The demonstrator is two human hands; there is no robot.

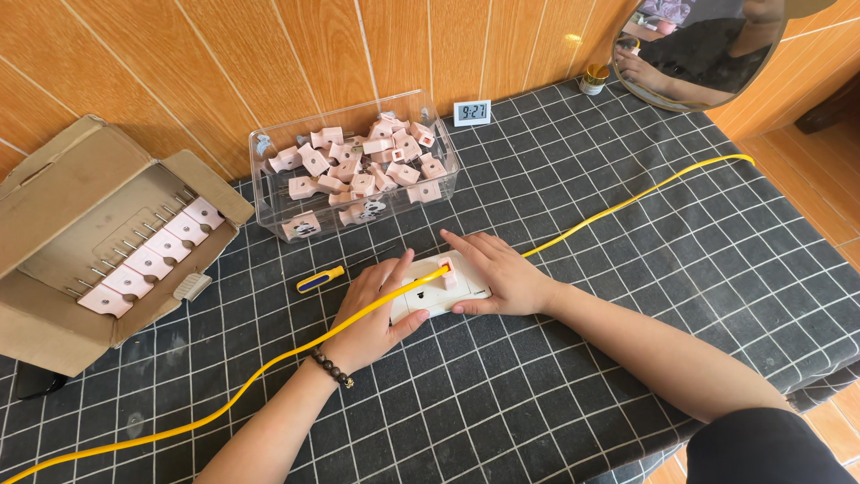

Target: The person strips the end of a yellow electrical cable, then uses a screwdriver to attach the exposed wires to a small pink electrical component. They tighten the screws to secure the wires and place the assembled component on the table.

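Two hands (left [372,314], right [497,273]) flat, open, pressing smooth white block [439,291], glossy yellow cable [269,367]

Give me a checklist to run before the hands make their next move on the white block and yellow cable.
1. Left hand on the white block: ok, it rests on the block's left end, over the yellow cable.
2. Right hand steadying the block: ok, it lies flat on the right end.
3. Pink clip on the cable at the block: ok, it sits where the cable meets the block; whether it is fully seated, cannot tell.
4. Cable lying free: ok, it runs loose across the table both ways.
5. Screwdriver within reach: ok, it lies just left of the left hand.
6. Spare clips: ok, the clear bin holds many.
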